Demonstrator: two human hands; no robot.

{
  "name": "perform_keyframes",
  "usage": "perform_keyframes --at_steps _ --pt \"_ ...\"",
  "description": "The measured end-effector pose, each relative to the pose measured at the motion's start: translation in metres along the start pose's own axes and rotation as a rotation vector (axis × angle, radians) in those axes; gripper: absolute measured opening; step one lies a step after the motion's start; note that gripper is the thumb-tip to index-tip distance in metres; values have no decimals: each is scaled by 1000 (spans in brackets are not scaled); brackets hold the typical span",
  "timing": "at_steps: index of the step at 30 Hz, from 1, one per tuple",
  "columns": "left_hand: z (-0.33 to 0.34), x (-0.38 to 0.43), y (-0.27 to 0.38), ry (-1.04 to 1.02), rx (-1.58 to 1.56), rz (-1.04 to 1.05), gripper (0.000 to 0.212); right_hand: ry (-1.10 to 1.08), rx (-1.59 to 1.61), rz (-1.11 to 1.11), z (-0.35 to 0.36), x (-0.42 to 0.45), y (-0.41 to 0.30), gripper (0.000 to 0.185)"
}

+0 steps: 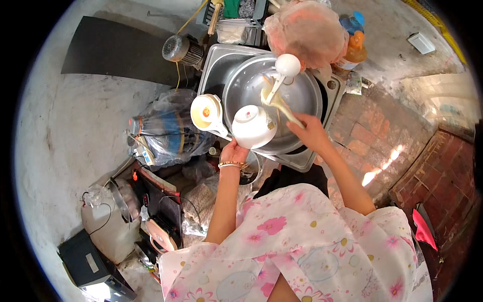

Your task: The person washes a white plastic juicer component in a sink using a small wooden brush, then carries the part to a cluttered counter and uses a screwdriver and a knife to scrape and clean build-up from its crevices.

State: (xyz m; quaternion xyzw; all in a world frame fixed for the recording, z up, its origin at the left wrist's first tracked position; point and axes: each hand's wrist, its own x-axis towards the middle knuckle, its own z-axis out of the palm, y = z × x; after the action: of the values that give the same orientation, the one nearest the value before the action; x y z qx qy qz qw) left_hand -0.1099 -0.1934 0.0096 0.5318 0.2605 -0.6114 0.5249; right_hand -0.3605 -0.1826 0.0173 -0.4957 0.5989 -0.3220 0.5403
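My left hand [234, 151], with bracelets at the wrist, holds a white bowl [252, 130] by its side. The bowl is tilted, its base turned up towards me, over the near left of a round metal basin [302, 87]. My right hand [310, 130] grips the end of a long pale yellowish object [285, 109], perhaps a brush or loofah; its far end is under the spout of a white tap [287, 66]. The basin sits in a stainless steel sink [305, 160]. Cream-coloured cups or scoops [206, 112], seemingly stacked, rest on the sink's left rim.
A pinkish plastic bag [307, 34] bulges behind the basin, with pump bottles [354, 51] beside it. To the left are an electric motor [185, 49] and a plastic-wrapped blue object [166, 130]. A metal pot [252, 170] stands below the sink's near left. Brick floor [362, 132] lies right.
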Motion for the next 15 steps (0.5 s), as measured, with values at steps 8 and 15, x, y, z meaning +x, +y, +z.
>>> perform_keyframes --at_steps 8,15 --pt "-6 -2 -9 -104 68 -22 37 -47 254 10 47 24 10 36" --pt "-15 5 -9 -145 102 5 39 -148 207 60 43 26 13 30"
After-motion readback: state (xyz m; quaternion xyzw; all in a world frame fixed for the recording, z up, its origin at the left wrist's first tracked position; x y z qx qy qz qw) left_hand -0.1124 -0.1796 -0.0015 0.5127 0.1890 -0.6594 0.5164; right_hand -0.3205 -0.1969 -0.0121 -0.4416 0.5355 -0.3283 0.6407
